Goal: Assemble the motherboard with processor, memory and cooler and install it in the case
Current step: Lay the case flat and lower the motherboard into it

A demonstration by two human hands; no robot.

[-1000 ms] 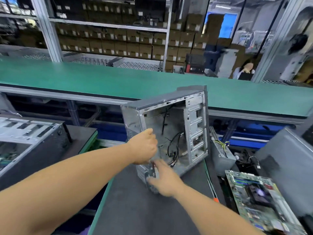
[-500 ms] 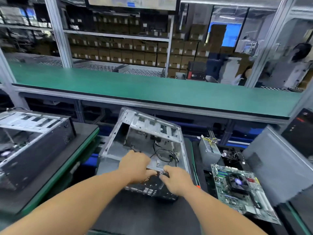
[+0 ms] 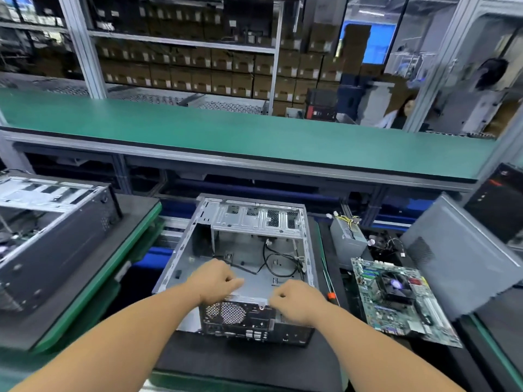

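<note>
Presently the case [image 3: 243, 267] lies flat on the dark mat [image 3: 249, 363], open side up, which suits dropping a board in from above. Both hands are at its near rear edge: the left hand [image 3: 218, 281] has its fingers curled over the rim, and the right hand [image 3: 297, 302] has its fingers curled at the same rim; whether either actually grips the metal or merely rests there cannot be told. The hold looks meant to steady or square the case.

The motherboard [image 3: 396, 298], cooler already fitted, lies to the right of the right hand, apart from the case. Between them lies a screwdriver [image 3: 328, 281]. Beyond the board stand a power supply [image 3: 346, 239] and a grey side panel [image 3: 464, 258].

Loose black cables [image 3: 278, 258] lie on the case floor just ahead of the right hand; in my judgement they could foul the board's seating. A second case [image 3: 53, 230] sits well left of the left hand.
</note>
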